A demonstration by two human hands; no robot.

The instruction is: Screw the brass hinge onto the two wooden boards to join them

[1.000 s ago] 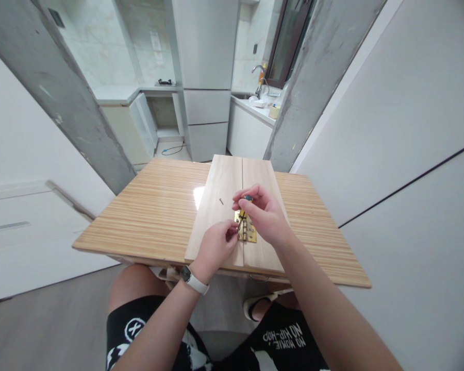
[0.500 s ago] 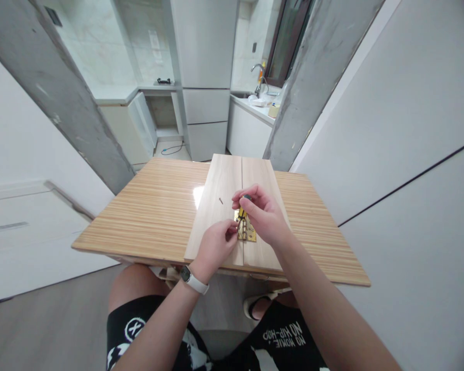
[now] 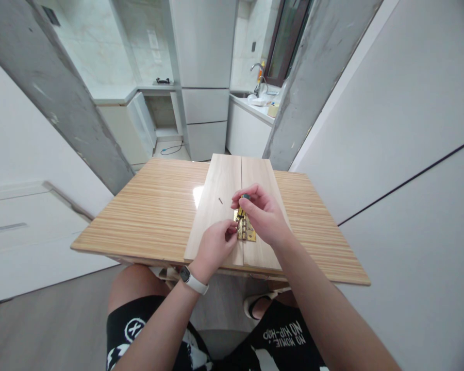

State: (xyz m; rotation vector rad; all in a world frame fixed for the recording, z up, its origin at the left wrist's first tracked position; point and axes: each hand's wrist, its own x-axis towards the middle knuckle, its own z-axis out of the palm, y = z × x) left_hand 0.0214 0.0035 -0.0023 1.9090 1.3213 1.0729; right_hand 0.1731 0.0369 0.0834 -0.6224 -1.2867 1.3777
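A brass hinge point(image 3: 250, 233) lies across the seam between two pale wooden boards point(image 3: 224, 175). My right hand point(image 3: 265, 211) is closed around the handle of a small yellow and black screwdriver point(image 3: 241, 212), which points down at the hinge's left leaf. At that leaf, my left hand point(image 3: 218, 239) has its fingertips pinched close to the screwdriver's lower end; whatever they hold is hidden. A loose screw point(image 3: 220, 200) rests on the left board, beyond my left hand.
The boards lie on a striped wooden table point(image 3: 158, 206), its front edge just above my knees. Further off stand a fridge point(image 3: 206, 105) and a sink counter with a faucet point(image 3: 258, 77). A white panel point(image 3: 402, 129) rises on the right.
Hardly anything differs. Both hands, the screwdriver and the hinge keep their places, with only a tiny shift of the whole view.
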